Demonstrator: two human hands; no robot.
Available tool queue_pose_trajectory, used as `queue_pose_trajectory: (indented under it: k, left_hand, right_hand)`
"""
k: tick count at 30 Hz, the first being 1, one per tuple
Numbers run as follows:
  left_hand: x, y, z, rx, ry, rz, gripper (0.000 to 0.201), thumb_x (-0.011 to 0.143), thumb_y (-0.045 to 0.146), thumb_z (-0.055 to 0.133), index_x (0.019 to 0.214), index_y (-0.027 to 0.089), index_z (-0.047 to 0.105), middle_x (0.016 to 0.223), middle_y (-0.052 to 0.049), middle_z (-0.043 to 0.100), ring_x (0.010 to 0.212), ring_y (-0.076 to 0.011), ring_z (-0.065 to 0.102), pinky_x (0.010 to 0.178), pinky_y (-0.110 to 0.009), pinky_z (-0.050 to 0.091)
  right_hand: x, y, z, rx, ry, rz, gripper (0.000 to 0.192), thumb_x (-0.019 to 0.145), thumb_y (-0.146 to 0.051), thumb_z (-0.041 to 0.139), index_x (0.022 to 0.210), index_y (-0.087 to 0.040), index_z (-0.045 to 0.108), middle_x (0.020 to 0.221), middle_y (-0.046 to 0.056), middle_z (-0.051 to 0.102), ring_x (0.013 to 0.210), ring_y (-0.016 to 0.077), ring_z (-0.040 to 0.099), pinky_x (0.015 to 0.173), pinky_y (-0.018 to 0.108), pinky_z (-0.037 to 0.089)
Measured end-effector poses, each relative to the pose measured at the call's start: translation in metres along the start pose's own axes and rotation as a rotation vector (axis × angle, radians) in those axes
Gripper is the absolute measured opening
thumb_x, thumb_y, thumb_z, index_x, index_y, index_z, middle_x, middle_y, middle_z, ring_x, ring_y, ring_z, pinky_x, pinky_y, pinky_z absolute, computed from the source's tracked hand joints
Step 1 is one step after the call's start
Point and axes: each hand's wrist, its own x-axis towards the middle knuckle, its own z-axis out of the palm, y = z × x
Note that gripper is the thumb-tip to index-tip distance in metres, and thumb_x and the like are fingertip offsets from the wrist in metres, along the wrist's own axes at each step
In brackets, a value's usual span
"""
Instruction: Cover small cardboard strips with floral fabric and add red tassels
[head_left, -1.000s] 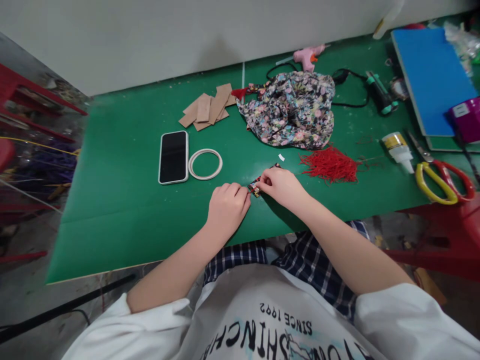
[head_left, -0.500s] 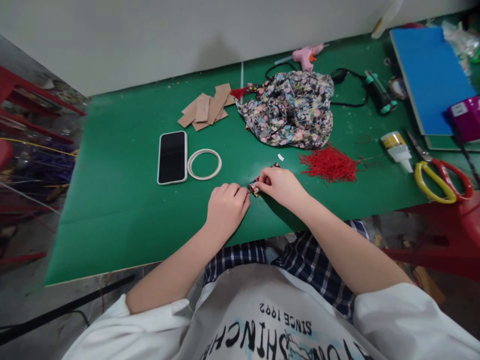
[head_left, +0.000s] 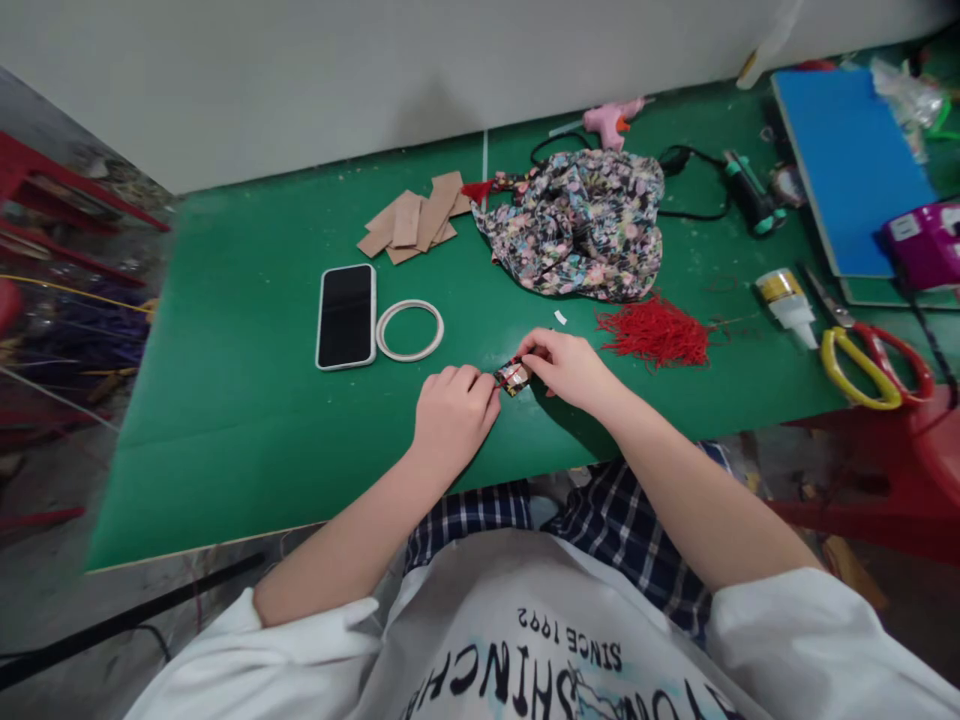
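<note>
We pinch a small fabric-wrapped piece point(head_left: 514, 376) between both hands just above the desk point(head_left: 247, 420): right hand point(head_left: 571, 368) fingers clamped on its far end, left hand point(head_left: 452, 415) curled against its near edge, steadying it near the red tassel threads point(head_left: 655, 334).

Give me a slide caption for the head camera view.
Both hands, left and right, pinch a small patterned fabric piece on a green table.

Partly hidden, partly cut off

Right hand point(head_left: 568, 368) covers most of the small patterned piece point(head_left: 514, 376); the scissors point(head_left: 874, 352) at three o'clock are blurred.
</note>
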Motion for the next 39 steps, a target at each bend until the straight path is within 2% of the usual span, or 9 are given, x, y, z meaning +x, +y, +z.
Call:
queue_pose_trajectory:
  k: [5, 11, 16, 21, 26, 30, 34, 37, 39]
  left_hand:
    - [-0.001, 0.000, 0.000, -0.001, 0.008, -0.001, 0.021, 0.088, 0.029, 0.041, 0.079, 0.018, 0.057, 0.079, -0.005, 0.058, 0.074, -0.0195, 0.050, 0.063, -0.032, 0.031]
    - [-0.001, 0.001, -0.001, -0.011, -0.002, -0.009, 0.021, 0.088, 0.028, 0.041, 0.081, 0.017, 0.058, 0.080, -0.006, 0.058, 0.075, -0.0198, 0.050, 0.064, -0.033, 0.032]
    - [-0.001, 0.000, -0.001, -0.019, -0.001, -0.013, 0.022, 0.088, 0.029, 0.041, 0.081, 0.017, 0.058, 0.079, -0.006, 0.058, 0.075, -0.0202, 0.050, 0.063, -0.033, 0.032]
    - [-0.004, -0.002, -0.003, -0.041, -0.016, -0.026, 0.022, 0.087, 0.031, 0.043, 0.083, 0.017, 0.059, 0.081, -0.007, 0.058, 0.076, -0.0208, 0.050, 0.064, -0.033, 0.034]
    - [-0.003, -0.001, -0.005, -0.096, -0.026, -0.044, 0.025, 0.086, 0.034, 0.045, 0.098, 0.016, 0.058, 0.091, -0.008, 0.059, 0.086, -0.0224, 0.051, 0.070, -0.033, 0.038]
    - [-0.002, 0.001, -0.004, -0.126, -0.036, 0.016, 0.027, 0.088, 0.031, 0.044, 0.108, 0.017, 0.056, 0.095, -0.008, 0.058, 0.087, -0.0213, 0.051, 0.073, -0.033, 0.039]
    - [-0.006, -0.002, 0.000, -0.133, 0.000, 0.031, 0.024, 0.089, 0.027, 0.042, 0.102, 0.018, 0.060, 0.091, -0.008, 0.059, 0.082, -0.0199, 0.051, 0.073, -0.032, 0.040]
    - [-0.010, -0.004, 0.000, -0.142, 0.007, 0.030, 0.023, 0.089, 0.027, 0.042, 0.097, 0.017, 0.061, 0.090, -0.008, 0.059, 0.082, -0.0195, 0.051, 0.073, -0.032, 0.040]
    - [-0.010, -0.005, 0.000, -0.148, -0.002, 0.022, 0.023, 0.089, 0.028, 0.042, 0.096, 0.017, 0.062, 0.091, -0.007, 0.060, 0.083, -0.0195, 0.051, 0.074, -0.032, 0.041]
  right_hand:
    - [-0.009, 0.000, 0.000, -0.091, -0.046, -0.174, 0.025, 0.081, -0.008, 0.042, 0.086, -0.017, 0.064, 0.083, 0.004, 0.058, 0.082, 0.0126, 0.053, 0.078, 0.025, 0.042]
    - [-0.017, -0.004, 0.010, -0.306, 0.003, -0.196, 0.029, 0.084, -0.012, 0.038, 0.087, -0.016, 0.066, 0.091, 0.009, 0.055, 0.079, 0.0153, 0.052, 0.072, 0.026, 0.043]
    - [-0.014, 0.000, 0.009, -0.182, 0.020, -0.192, 0.026, 0.081, -0.009, 0.040, 0.088, -0.017, 0.064, 0.089, 0.006, 0.056, 0.086, 0.0144, 0.053, 0.081, 0.025, 0.043]
    - [-0.014, 0.001, 0.007, -0.167, 0.027, -0.196, 0.026, 0.081, -0.008, 0.039, 0.095, -0.018, 0.058, 0.091, 0.006, 0.056, 0.087, 0.0148, 0.053, 0.080, 0.026, 0.043]
    - [-0.018, 0.001, 0.008, -0.184, -0.020, -0.249, 0.029, 0.081, -0.008, 0.039, 0.094, -0.018, 0.062, 0.095, 0.007, 0.055, 0.087, 0.0149, 0.053, 0.078, 0.026, 0.044]
    - [-0.018, 0.004, 0.008, -0.173, -0.008, -0.270, 0.026, 0.083, -0.011, 0.040, 0.096, -0.018, 0.062, 0.095, 0.007, 0.055, 0.088, 0.0149, 0.054, 0.080, 0.026, 0.045]
    - [-0.017, 0.008, 0.005, -0.234, 0.004, -0.306, 0.023, 0.085, -0.023, 0.048, 0.105, -0.019, 0.060, 0.102, 0.008, 0.055, 0.091, 0.0168, 0.054, 0.080, 0.029, 0.046]
    - [-0.013, 0.011, -0.001, -0.384, -0.006, -0.366, 0.035, 0.080, -0.028, 0.058, 0.114, -0.020, 0.057, 0.120, 0.011, 0.051, 0.100, 0.0216, 0.051, 0.087, 0.036, 0.043]
    - [-0.009, 0.010, -0.006, -0.476, -0.048, -0.404, 0.041, 0.078, -0.029, 0.060, 0.118, -0.019, 0.055, 0.123, 0.011, 0.051, 0.100, 0.0232, 0.050, 0.087, 0.038, 0.042]
